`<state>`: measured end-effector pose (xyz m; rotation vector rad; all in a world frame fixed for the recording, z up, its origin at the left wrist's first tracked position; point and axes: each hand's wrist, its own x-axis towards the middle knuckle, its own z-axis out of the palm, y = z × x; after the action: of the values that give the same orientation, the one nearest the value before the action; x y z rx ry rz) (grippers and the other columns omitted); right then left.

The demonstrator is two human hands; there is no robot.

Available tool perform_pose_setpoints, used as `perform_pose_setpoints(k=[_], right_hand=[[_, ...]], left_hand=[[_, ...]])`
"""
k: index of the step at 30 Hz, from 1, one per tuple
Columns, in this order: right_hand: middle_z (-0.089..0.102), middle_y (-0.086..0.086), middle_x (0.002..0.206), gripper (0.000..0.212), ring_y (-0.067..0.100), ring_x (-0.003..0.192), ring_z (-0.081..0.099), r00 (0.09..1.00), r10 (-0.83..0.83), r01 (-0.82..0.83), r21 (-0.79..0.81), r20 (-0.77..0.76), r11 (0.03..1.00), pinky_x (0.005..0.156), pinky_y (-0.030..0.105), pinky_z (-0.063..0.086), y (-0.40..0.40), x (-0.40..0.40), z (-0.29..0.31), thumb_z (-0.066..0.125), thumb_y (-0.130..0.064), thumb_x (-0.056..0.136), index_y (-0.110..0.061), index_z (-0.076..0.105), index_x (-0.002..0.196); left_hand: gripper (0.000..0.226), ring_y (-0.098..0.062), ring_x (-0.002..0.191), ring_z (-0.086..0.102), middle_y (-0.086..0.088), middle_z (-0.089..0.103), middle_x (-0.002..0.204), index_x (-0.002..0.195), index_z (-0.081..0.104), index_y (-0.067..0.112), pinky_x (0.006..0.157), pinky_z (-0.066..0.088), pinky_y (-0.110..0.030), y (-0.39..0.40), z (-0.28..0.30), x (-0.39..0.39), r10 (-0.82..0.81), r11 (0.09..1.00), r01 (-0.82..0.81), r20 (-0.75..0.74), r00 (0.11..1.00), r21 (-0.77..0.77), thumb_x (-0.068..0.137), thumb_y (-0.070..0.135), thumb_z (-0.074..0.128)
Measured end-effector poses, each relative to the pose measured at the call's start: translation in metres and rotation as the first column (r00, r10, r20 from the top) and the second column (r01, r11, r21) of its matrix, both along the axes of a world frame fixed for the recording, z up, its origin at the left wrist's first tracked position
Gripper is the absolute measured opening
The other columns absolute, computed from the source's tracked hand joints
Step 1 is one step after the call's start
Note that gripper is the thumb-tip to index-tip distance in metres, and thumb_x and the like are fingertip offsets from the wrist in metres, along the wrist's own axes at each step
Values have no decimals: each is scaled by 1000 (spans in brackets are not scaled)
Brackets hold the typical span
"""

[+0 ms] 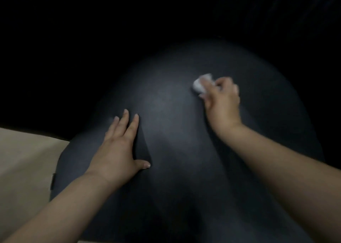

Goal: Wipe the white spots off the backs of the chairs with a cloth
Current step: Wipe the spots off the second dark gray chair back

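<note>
A dark, rounded chair back (175, 113) fills the middle of the head view, lit in its centre. My left hand (120, 148) lies flat on its left side, fingers straight and thumb spread out. My right hand (223, 102) grips a small bunched white cloth (202, 84) and presses it against the upper right part of the chair back. The right hand and cloth are motion-blurred. A faint pale smudge shows near my left fingertips. No distinct white spots are visible.
A beige surface (24, 159) lies at the lower left beside the chair. A small dark tab (53, 181) sits on the chair's left edge. Everything beyond the chair is black and unreadable.
</note>
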<state>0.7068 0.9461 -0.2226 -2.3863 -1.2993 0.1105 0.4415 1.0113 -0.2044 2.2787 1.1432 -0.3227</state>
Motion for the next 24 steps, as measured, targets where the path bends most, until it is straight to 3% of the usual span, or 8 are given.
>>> perform_pose_setpoints(k=[2,3,5,8,10,15,19,24], right_hand=[[46,10,121,43,33,104,43,968,-242,242,-8,-64,970,88,38,36,17,4,-2,59,-22,91,-32,56,132],[45,9,122,44,32,104,42,957,-280,280,-15,-74,960,88,37,35,23,-7,-2,58,-22,91,-34,54,133],[47,10,120,46,33,100,44,987,-141,141,-5,-74,990,83,36,34,26,-44,-3,58,-21,89,-33,55,133],[55,13,110,46,35,91,50,969,228,-227,21,-96,974,77,37,39,14,-81,1,69,-15,81,-28,62,125],[58,15,105,44,36,86,52,960,272,-272,17,-67,962,74,40,44,10,-58,3,73,-14,78,-24,66,120],[49,12,115,42,34,102,44,978,-196,198,27,-77,980,90,37,37,13,36,-3,65,-17,88,-27,61,128],[46,4,115,42,23,106,41,975,-166,179,83,-145,980,98,28,33,26,64,-5,63,-18,90,-31,58,130],[43,-2,115,41,17,109,42,957,-195,226,132,-214,965,99,16,30,58,97,-5,62,-19,91,-29,57,130]], left_hand=[[133,-15,145,-17,13,-26,153,150,-11,33,120,1,-34,-1,1,1,22,1000,-22,1,1000,-3,59,50,84],[133,-14,145,-18,15,-28,151,150,-11,33,120,1,-33,-2,1,2,32,999,-32,-1,999,-9,59,49,85],[135,-11,144,-19,18,-30,148,151,-11,31,117,-2,-28,-4,3,4,52,999,-52,-3,999,-14,58,48,85],[137,-7,141,-22,20,-32,146,151,-13,29,112,-7,-21,-2,4,4,65,998,-66,-9,998,-22,57,50,85],[136,-7,141,-22,19,-34,145,151,-13,27,112,-7,-22,1,4,7,49,999,-49,-11,999,-7,58,54,83],[137,-13,143,-21,11,-28,154,150,-15,29,115,-1,-27,26,5,43,-14,1000,15,-12,1000,24,57,56,83],[140,-18,144,-22,6,-30,154,149,-18,28,120,7,-38,34,3,64,-21,1000,21,-68,997,1,57,50,86],[138,-19,145,-20,3,-29,155,149,-18,27,120,11,-37,33,1,69,-35,999,35,-127,991,-2,59,50,84]])
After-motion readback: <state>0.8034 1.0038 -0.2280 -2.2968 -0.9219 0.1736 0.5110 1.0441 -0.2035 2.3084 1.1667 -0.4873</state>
